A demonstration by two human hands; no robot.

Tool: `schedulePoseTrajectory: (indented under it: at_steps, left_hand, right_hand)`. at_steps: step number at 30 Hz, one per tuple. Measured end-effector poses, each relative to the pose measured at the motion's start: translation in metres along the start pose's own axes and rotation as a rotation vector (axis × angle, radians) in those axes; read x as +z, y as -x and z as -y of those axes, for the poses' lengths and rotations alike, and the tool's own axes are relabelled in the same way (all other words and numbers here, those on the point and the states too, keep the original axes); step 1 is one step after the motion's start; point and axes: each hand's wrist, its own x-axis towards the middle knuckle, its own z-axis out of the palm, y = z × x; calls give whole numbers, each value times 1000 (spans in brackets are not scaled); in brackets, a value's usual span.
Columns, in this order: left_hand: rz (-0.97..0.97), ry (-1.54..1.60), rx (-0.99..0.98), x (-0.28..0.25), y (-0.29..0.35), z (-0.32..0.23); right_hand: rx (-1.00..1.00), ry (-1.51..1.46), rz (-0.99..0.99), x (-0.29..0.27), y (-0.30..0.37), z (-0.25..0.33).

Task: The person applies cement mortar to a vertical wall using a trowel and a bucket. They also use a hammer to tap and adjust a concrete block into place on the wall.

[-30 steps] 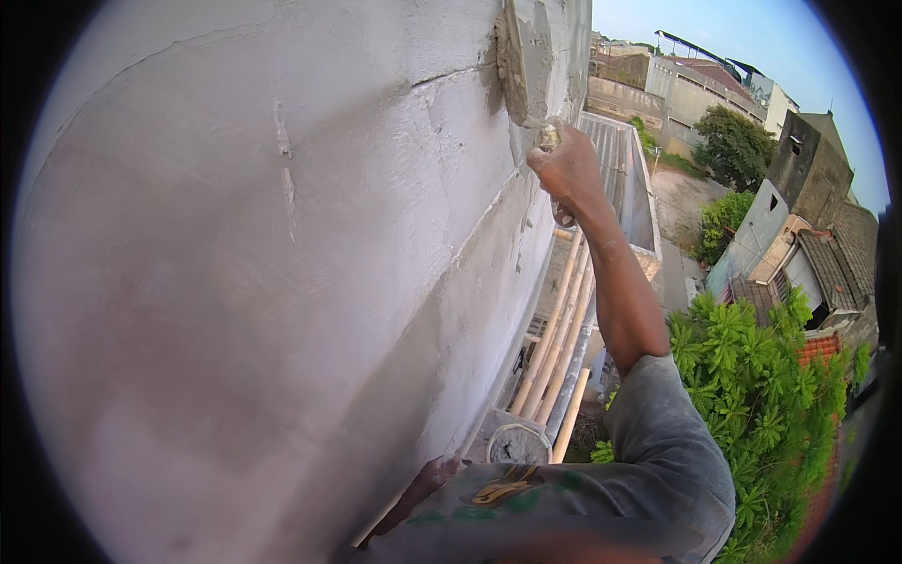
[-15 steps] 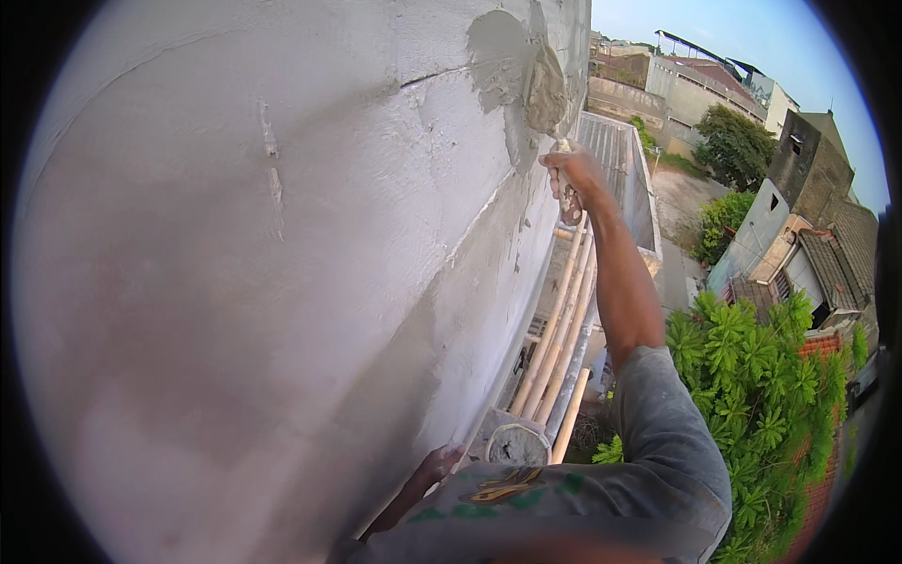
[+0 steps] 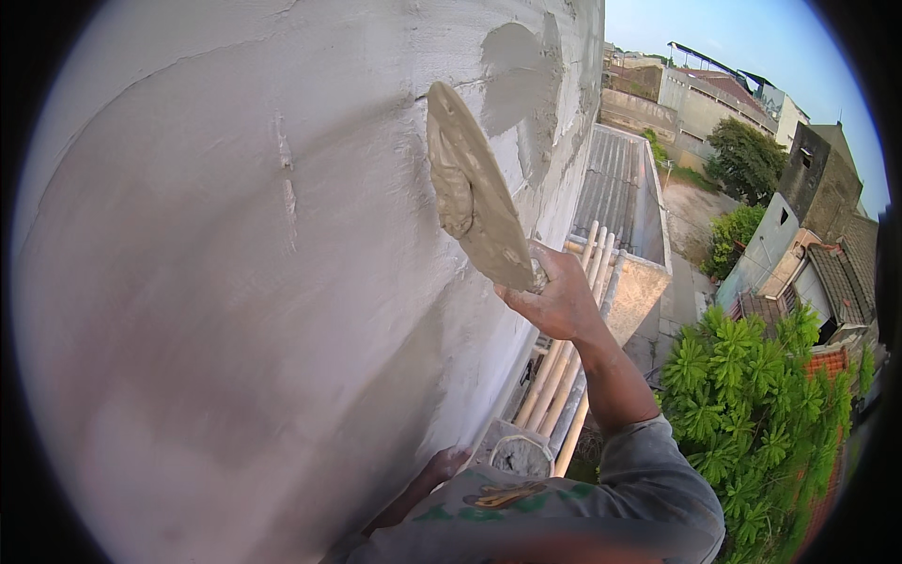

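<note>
My right hand (image 3: 556, 296) is closed round the handle of a trowel. The trowel (image 3: 479, 193) is tilted with its tip up and left, its long blade coated in wet grey mortar with a thick lump on the left side. It is held in front of the grey plastered wall (image 3: 235, 310); I cannot tell whether the blade touches it. Beyond the blade, a darker wet patch (image 3: 512, 80) lies on the wall near its far edge. My left hand (image 3: 449, 462) is low by the wall, partly hidden by my shirt, its fingers too small to make out.
A round bucket (image 3: 521, 456) of grey mortar stands just in front of my body. Bamboo poles (image 3: 554, 385) run away alongside the wall. Below lie a corrugated roof (image 3: 615, 179), a leafy tree (image 3: 742, 385) and houses (image 3: 832, 244), with a long drop to the ground.
My right hand has drawn the trowel back from the wet patch, nearer and to the left. The mortar-laden blade now shows broadly. My left hand has hardly moved.
</note>
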Motion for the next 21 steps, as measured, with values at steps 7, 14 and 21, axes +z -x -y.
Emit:
schedulePoseTrajectory:
  at_steps: [7, 14, 21]
  left_hand:
    - [-69, 39, -85, -2, 11, 7]
    - [-65, 180, 6, -1, 26, 20]
    - [-130, 126, 90, -3, 31, -33]
  right_hand:
    - [71, 350, -303, 7, -53, 18]
    - [-31, 241, 77, 56, 50, 31]
    - [41, 88, -243, -3, -7, 8]
